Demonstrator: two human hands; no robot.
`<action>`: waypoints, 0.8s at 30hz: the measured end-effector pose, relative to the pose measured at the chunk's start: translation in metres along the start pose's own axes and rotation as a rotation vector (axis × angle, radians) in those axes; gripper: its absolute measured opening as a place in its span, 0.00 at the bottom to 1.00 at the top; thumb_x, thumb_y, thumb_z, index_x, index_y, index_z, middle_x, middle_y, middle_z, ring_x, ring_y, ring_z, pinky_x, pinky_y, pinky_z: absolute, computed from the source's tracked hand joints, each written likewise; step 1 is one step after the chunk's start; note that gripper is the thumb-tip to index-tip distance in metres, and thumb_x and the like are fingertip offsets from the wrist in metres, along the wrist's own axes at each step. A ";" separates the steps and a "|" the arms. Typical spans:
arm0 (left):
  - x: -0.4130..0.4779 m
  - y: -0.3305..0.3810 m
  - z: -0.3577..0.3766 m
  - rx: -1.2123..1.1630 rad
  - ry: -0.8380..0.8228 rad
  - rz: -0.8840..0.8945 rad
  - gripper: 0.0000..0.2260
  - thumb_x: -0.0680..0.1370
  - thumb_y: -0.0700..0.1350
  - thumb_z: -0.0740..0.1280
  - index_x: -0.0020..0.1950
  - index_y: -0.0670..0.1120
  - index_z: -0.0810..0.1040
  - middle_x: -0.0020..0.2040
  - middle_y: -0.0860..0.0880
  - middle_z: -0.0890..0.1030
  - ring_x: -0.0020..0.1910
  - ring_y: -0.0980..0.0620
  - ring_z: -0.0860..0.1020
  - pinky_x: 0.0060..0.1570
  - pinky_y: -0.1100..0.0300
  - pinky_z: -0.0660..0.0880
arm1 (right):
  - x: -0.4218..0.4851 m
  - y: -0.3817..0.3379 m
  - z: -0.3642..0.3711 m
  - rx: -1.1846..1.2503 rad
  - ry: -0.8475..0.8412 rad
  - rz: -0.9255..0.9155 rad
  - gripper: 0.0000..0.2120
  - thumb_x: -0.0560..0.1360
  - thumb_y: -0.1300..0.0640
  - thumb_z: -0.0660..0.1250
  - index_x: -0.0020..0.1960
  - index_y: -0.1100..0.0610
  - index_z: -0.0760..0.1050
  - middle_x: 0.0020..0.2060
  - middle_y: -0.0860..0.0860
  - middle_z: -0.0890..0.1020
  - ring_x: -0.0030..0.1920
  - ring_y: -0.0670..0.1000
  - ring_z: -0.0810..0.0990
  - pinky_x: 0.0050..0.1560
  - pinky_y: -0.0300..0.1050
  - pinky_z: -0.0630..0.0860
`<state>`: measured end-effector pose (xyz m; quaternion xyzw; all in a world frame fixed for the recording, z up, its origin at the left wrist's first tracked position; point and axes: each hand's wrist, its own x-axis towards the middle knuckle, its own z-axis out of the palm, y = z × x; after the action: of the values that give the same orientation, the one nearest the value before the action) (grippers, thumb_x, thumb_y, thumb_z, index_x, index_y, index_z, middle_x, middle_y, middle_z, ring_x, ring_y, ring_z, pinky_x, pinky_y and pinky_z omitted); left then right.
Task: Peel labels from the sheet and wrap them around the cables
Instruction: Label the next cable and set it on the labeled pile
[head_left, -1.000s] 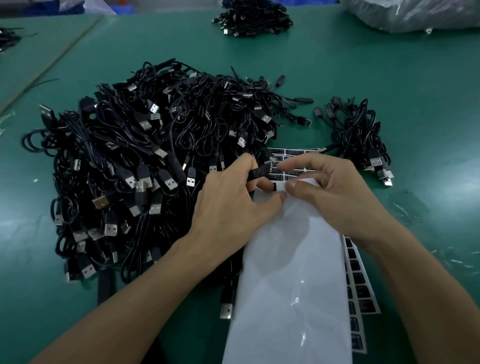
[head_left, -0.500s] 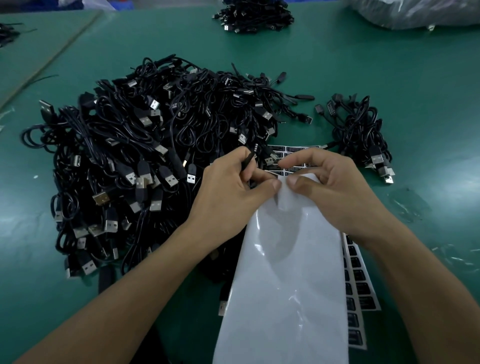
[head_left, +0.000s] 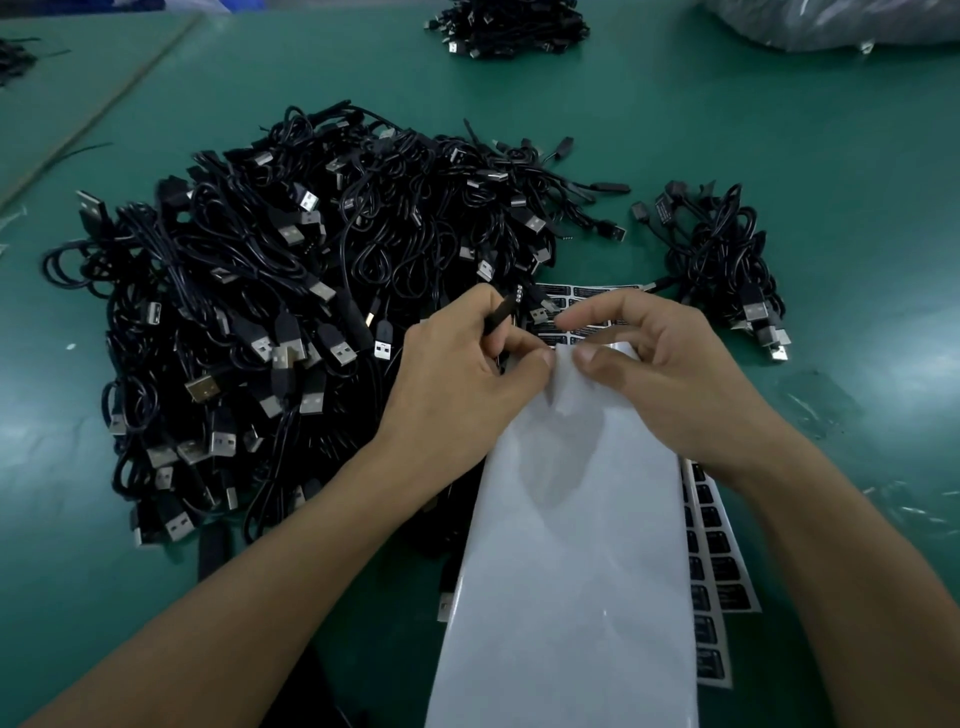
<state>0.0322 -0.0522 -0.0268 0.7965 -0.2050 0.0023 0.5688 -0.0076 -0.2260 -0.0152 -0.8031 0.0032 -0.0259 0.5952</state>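
The left hand (head_left: 457, 384) grips the end of one black cable (head_left: 501, 317), with its fingers curled round it. The right hand (head_left: 660, 374) pinches the top edge of the white sheet (head_left: 576, 571), which runs down toward 6 o'clock. I cannot tell if a label sits between the fingers. The label sheet (head_left: 587, 301) lies at 12 o'clock from the hands, with many black labels on it. The small pile (head_left: 722, 260) at 2 o'clock looks done. The big pile (head_left: 291, 312) at 9 o'clock looks bare, so I think most of the job is left.
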 end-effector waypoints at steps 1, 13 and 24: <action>0.000 0.000 0.000 0.002 -0.001 0.002 0.21 0.72 0.37 0.71 0.36 0.48 0.58 0.38 0.52 0.86 0.25 0.59 0.66 0.29 0.69 0.64 | 0.000 0.000 0.000 -0.003 -0.002 -0.003 0.12 0.79 0.64 0.68 0.50 0.46 0.81 0.38 0.45 0.83 0.37 0.40 0.80 0.40 0.34 0.77; 0.001 -0.002 0.000 0.151 0.030 0.054 0.20 0.74 0.40 0.68 0.36 0.53 0.58 0.38 0.57 0.83 0.27 0.57 0.68 0.30 0.67 0.66 | 0.000 0.004 -0.001 -0.165 0.069 -0.040 0.13 0.79 0.61 0.68 0.50 0.41 0.80 0.42 0.41 0.84 0.41 0.45 0.82 0.44 0.40 0.78; 0.010 -0.005 -0.006 -0.193 0.150 -0.095 0.16 0.73 0.38 0.68 0.38 0.51 0.61 0.33 0.55 0.81 0.25 0.60 0.69 0.25 0.65 0.70 | -0.003 0.010 0.000 -0.847 0.290 -0.132 0.12 0.75 0.51 0.73 0.58 0.48 0.80 0.53 0.45 0.75 0.60 0.51 0.69 0.57 0.42 0.54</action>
<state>0.0444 -0.0487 -0.0269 0.7444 -0.1233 0.0154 0.6561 -0.0106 -0.2288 -0.0254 -0.9624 0.0455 -0.1726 0.2046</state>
